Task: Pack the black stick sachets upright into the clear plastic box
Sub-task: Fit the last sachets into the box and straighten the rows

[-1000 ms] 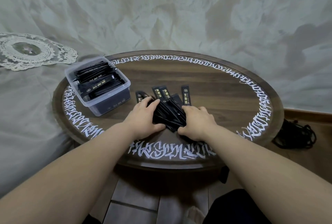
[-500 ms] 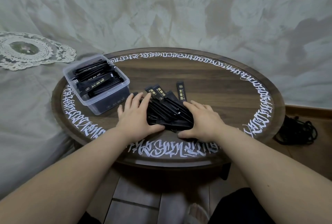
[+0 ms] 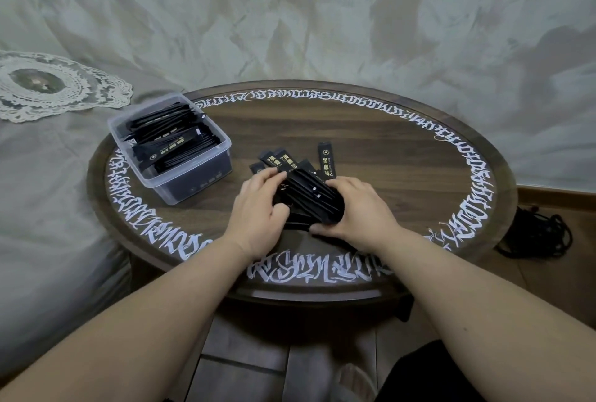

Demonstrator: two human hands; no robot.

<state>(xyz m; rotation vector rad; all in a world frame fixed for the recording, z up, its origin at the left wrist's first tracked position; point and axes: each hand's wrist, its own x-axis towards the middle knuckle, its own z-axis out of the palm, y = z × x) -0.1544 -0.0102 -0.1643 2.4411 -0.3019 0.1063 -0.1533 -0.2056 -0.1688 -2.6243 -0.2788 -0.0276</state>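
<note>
Both hands close on one bundle of black stick sachets near the front middle of the round wooden table. Left hand wraps the bundle's left side, fingers curled over the top, thumb tucked against the near edge. Right hand cups the right end, fingers folded round it. Judged purpose: squeezing from both sides squares the loose sticks into one block so they can go in together on edge.

Just beyond the grip, a few loose sachets fan out flat on the wood, touching or nearly touching the bundle's far side; not gathered in yet. Whether the bundle is lifted or rests on the table, cannot tell.

Clear plastic box sits up and to the left of the left hand, apart from it, already well filled with sachets leaning in rows, one lying across the top. Room left looks tight; likely needs the leaning rows pushed aside first.
</note>
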